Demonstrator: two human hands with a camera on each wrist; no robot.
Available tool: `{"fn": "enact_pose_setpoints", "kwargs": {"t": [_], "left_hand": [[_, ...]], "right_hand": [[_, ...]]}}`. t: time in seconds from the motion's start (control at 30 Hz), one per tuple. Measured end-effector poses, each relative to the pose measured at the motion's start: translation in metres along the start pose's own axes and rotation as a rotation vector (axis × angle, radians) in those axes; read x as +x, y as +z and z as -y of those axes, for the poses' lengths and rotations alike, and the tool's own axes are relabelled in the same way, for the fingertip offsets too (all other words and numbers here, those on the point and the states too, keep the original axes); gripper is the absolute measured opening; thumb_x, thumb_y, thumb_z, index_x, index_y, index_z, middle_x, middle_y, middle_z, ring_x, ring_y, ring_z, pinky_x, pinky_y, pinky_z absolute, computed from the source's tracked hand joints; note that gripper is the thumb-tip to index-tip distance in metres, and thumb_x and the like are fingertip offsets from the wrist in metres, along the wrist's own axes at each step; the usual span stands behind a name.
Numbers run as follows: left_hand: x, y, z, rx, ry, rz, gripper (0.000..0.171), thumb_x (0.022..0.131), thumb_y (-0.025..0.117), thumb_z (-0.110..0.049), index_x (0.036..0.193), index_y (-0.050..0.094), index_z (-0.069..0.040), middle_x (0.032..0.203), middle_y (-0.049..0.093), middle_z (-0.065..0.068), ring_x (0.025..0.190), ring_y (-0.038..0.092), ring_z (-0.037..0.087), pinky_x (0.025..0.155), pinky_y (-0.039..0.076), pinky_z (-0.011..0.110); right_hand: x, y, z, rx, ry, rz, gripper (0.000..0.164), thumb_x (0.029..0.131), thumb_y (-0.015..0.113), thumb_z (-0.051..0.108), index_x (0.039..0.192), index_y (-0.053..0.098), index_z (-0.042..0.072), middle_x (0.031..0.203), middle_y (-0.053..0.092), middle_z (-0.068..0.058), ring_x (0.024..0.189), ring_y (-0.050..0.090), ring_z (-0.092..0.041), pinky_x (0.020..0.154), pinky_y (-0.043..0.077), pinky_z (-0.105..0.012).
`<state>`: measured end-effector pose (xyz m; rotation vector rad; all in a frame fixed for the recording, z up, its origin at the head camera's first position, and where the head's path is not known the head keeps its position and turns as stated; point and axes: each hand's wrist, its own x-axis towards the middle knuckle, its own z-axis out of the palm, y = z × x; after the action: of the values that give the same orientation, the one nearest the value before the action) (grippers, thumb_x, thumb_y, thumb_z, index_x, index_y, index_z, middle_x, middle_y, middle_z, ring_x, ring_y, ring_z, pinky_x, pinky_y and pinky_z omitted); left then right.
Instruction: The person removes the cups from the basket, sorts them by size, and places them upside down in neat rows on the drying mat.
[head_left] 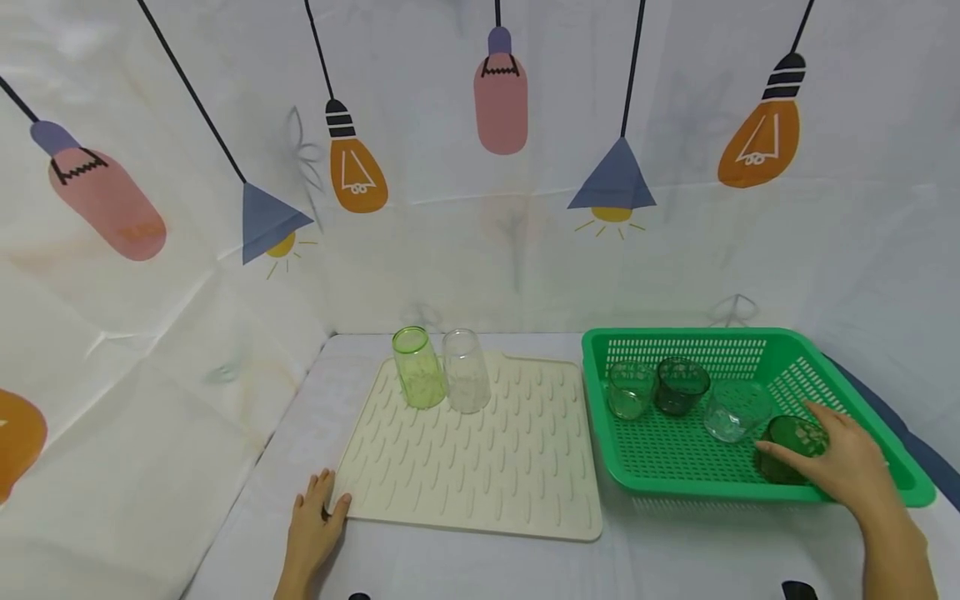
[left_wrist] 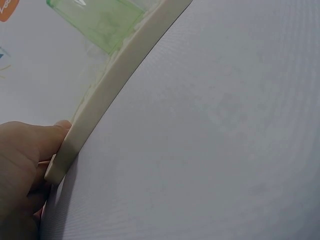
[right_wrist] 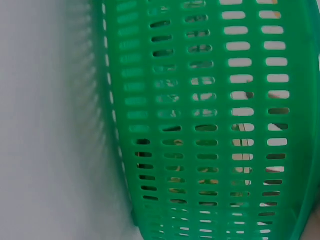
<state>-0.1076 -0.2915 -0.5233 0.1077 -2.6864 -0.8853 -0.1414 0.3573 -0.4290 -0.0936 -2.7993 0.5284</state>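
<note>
The right hand (head_left: 855,458) is positioned at the near right part of the green perforated plastic basket (head_left: 693,487), its thumb and fingers spread about the dark green patterned glass tumbler (head_left: 783,460), which is in the basket; whether they pinch it cannot be told, and the basket wall fills the right wrist view; a clear glass tumbler (head_left: 731,417) is located just beside it, with a smoky dark tumbler (head_left: 681,392) and a pale green tumbler (head_left: 628,400) farther left in the same basket; the left hand (head_left: 315,521) rests at the near left corner of the cream ridged drying mat (head_left: 525,483), fingers extended and thumb touching the edge; a lime-green drinking glass (head_left: 420,375) and a clear drinking glass (head_left: 467,379) stand side by side at the mat's far left; a white cloth (head_left: 450,567) covers the table.
</note>
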Motion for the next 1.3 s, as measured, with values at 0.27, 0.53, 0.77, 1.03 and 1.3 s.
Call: {"fn": "enact_pose_setpoints", "kwargs": {"t": [0.27,0.53,0.77,1.03,1.3], "left_hand": [[0.000,0.001,0.002,0.012,-0.004,0.006,0.051,0.089,0.060,-0.013,0.126,0.045,0.019,0.132,0.041,0.037,0.125,0.033,0.055,0.104,0.019,0.066],[0.000,0.000,0.001,0.021,0.003,0.001,0.052,0.089,0.060,-0.013,0.126,0.045,0.019,0.132,0.042,0.037,0.125,0.033,0.055,0.103,0.019,0.066],[0.000,0.000,0.000,0.005,-0.003,-0.008,0.052,0.088,0.061,-0.012,0.126,0.045,0.019,0.132,0.042,0.036,0.125,0.033,0.055,0.104,0.018,0.066],[0.000,-0.001,-0.002,-0.008,-0.037,0.012,0.053,0.088,0.060,-0.012,0.127,0.043,0.019,0.134,0.040,0.036,0.127,0.030,0.055,0.106,0.016,0.065],[0.000,-0.001,0.001,-0.014,-0.009,0.004,0.054,0.087,0.062,-0.014,0.126,0.044,0.020,0.132,0.040,0.038,0.125,0.031,0.056,0.104,0.017,0.066]], "right_hand": [[0.009,-0.006,-0.010,-0.042,0.049,0.231,0.111,0.079,0.069,0.052,0.134,0.012,-0.026,0.123,0.022,-0.056,0.111,0.023,-0.068,0.087,0.027,-0.077],[0.016,-0.006,-0.014,-0.040,0.032,0.350,0.112,0.079,0.070,0.050,0.130,0.010,-0.030,0.120,0.025,-0.056,0.106,0.028,-0.070,0.084,0.032,-0.075],[0.015,-0.005,-0.012,-0.046,0.051,0.321,0.097,0.072,0.076,0.044,0.116,0.034,-0.032,0.107,0.042,-0.051,0.094,0.042,-0.064,0.072,0.043,-0.067],[0.011,-0.006,-0.007,-0.020,0.076,0.206,0.101,0.074,0.075,0.047,0.122,0.031,-0.030,0.105,0.047,-0.047,0.093,0.045,-0.060,0.072,0.042,-0.067],[-0.001,-0.009,0.001,0.113,0.121,0.076,0.099,0.079,0.073,0.043,0.136,0.024,-0.021,0.116,0.040,-0.047,0.100,0.042,-0.058,0.074,0.039,-0.067]]}}
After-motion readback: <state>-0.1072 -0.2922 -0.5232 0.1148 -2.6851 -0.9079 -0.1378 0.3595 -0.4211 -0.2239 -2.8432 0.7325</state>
